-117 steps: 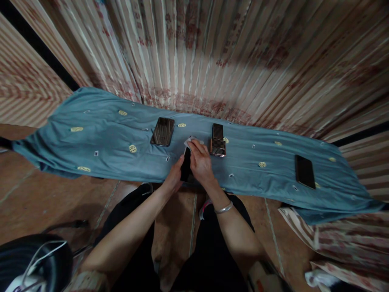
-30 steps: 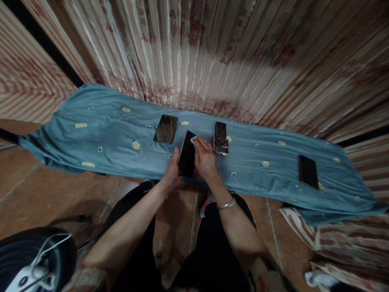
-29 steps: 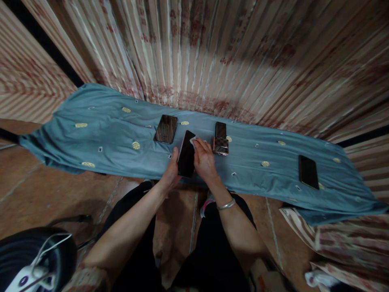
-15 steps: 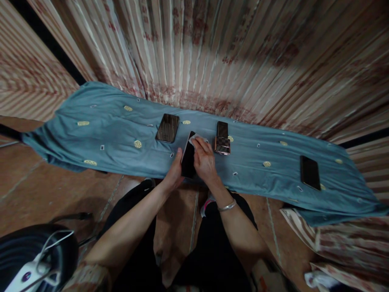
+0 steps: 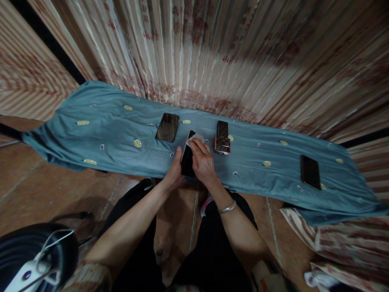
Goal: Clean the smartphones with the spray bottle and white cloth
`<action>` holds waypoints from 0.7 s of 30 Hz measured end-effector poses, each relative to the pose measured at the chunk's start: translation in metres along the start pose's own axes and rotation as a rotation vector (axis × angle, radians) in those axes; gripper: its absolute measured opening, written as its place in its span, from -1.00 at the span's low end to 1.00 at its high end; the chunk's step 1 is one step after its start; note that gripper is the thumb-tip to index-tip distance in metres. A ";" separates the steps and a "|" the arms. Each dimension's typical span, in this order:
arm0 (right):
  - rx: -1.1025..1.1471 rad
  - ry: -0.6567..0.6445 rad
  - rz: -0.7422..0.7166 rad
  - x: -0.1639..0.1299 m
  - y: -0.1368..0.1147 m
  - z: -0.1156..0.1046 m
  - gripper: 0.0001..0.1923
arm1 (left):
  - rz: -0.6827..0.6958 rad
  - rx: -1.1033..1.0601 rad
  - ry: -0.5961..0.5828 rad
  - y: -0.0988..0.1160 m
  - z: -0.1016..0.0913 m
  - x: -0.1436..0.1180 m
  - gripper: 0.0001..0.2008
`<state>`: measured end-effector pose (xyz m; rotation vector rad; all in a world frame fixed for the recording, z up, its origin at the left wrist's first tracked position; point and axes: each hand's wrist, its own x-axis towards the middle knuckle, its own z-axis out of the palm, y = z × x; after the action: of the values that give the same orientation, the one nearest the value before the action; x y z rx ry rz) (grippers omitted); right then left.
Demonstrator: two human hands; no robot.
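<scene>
A dark smartphone (image 5: 187, 161) is gripped along its left edge by my left hand (image 5: 174, 171), thumb on the near side. My right hand (image 5: 204, 163) presses a small whitish wipe (image 5: 198, 138) against the upper part of the phone's screen, its fingers covering some of both. To the left of the held phone another black phone (image 5: 168, 127) lies flat. A flip phone (image 5: 222, 138) with a checked, copper-edged lower half lies unfolded on the right. Further right rests a third dark phone (image 5: 310, 172).
Blue patterned cloth (image 5: 115, 129) covers the long narrow surface under the phones. A pleated curtain (image 5: 188, 52) hangs right behind it. On the floor at lower left are a coiled black cable (image 5: 57, 247) and a white power strip (image 5: 28, 273).
My right hand has shifted slightly with the wipe on the phone's screen, and more of the wipe now shows beyond the fingers. My left hand keeps its hold.
</scene>
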<state>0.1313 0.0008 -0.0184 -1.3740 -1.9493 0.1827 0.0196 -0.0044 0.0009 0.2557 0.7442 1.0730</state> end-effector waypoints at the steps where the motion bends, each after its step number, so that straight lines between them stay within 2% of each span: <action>1: 0.000 0.006 0.000 0.000 0.000 0.000 -0.47 | 0.003 -0.003 -0.005 0.000 0.000 0.000 -0.48; 8: 0.022 -0.025 -0.038 -0.005 -0.010 0.005 -0.49 | 0.015 0.019 0.084 0.008 0.002 -0.002 -0.45; 17: 0.025 0.004 -0.030 -0.004 -0.004 0.000 -0.49 | 0.007 0.023 0.022 0.001 0.001 0.001 -0.47; 21: 0.017 -0.010 -0.051 -0.005 -0.009 0.002 -0.52 | 0.007 0.029 0.048 0.003 -0.002 0.002 -0.46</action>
<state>0.1241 -0.0072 -0.0175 -1.3134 -1.9845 0.1825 0.0168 -0.0015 0.0004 0.2581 0.8025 1.0784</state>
